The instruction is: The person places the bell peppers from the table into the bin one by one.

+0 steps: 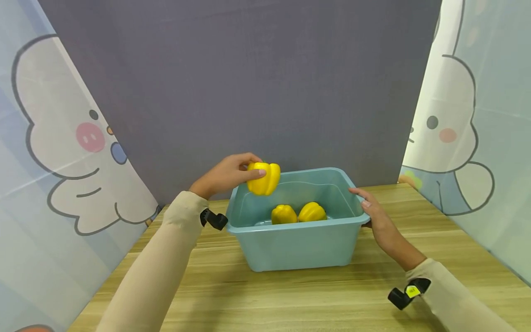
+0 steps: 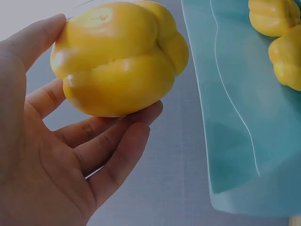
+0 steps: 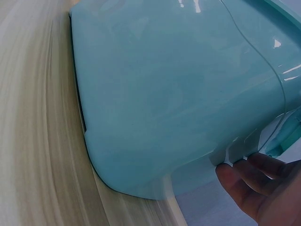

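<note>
My left hand (image 1: 229, 174) pinches a yellow bell pepper (image 1: 268, 179) between thumb and fingers, above the left part of a blue-green plastic bin (image 1: 300, 246). In the left wrist view, the pepper (image 2: 117, 61) lies on its side, with fingertips under it and the thumb at its upper left. Two more yellow bell peppers, one on the left (image 1: 284, 214) and one on the right (image 1: 312, 212), sit side by side on the bin's floor. My right hand (image 1: 381, 226) grips the bin's right rim; in the right wrist view, its fingertips (image 3: 228, 173) touch the outer wall.
The bin stands on a wood-grain table (image 1: 232, 299). Behind it rises a grey panel (image 1: 249, 92). Curtains printed with cartoon animals hang on the left (image 1: 54, 138) and right (image 1: 452, 115). A black wrist camera (image 1: 215, 219) sits on the left sleeve.
</note>
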### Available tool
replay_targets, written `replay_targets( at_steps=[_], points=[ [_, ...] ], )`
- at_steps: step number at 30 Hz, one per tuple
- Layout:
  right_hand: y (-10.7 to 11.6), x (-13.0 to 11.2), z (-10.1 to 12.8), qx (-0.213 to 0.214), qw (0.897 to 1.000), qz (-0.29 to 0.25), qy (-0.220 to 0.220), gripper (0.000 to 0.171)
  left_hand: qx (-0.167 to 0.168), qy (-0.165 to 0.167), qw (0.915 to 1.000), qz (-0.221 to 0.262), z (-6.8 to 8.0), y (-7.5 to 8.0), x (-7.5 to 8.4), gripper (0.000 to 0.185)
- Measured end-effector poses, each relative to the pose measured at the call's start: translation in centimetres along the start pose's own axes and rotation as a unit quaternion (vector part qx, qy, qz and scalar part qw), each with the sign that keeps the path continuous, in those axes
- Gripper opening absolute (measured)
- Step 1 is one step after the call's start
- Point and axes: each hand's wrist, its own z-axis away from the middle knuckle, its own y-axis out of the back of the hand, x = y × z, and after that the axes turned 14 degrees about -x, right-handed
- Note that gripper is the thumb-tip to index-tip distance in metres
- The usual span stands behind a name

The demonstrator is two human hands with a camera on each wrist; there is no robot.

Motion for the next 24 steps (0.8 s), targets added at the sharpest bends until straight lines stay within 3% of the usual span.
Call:
replay_targets(
  at_steps=[12, 24],
  points=[
    [-0.2, -0.2, -0.1, 0.003, 1.0, -0.004, 0.004, 0.05, -0.005, -0.031, 0.9994, 0.015, -2.1, -0.6, 0.4, 0.038],
    [-0.2, 0.1, 0.0, -0.007, 1.0, 0.001, 0.006, 0.051, -0.006, -0.048, 0.9979, 0.043, -3.5, -1.7, -0.2, 0.036]
  ],
)
